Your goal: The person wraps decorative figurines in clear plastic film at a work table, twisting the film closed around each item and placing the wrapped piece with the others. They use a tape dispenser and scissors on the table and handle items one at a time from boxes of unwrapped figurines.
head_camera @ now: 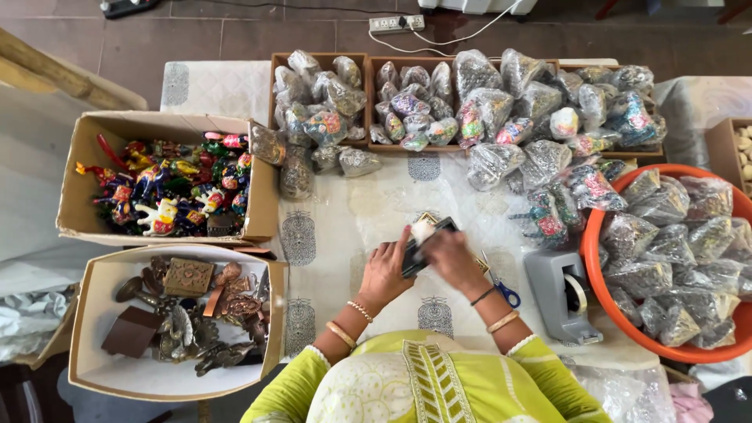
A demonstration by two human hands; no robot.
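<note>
Both hands were closed on one small dark box-like object (427, 243) at the centre of the frame: the left hand (385, 270) gripped its lower left end, fingers curled up over the edge, while the right hand (453, 258) clasped it from the right, motion-blurred, so the exact finger placement could not be told. A pale patch showed at the object's upper tip (paper or padding, too blurred to say which). The object was held just above a white printed tablecloth (337, 219) that covered the table. Just right of the right wrist lay blue-handled scissors (501, 286), and beside them, further right, stood a grey tape dispenser (560, 294). At the right edge of the frame an orange tub (603, 313) held clear-wrapped dark items, and more wrapped bundles (540, 164) spilled from it toward the centre. Across the top of the frame two shallow wooden trays (368, 66) were heaped with plastic-wrapped pieces, some brightly coloured. In the upper left a cardboard box (86, 180) contained painted toy figures in red, blue and yellow; below it, in the lower left, a second cardboard box (98, 329) held brown metal and wooden trinkets. A white power strip (395, 23) lay on the tiled floor at the top.
</note>
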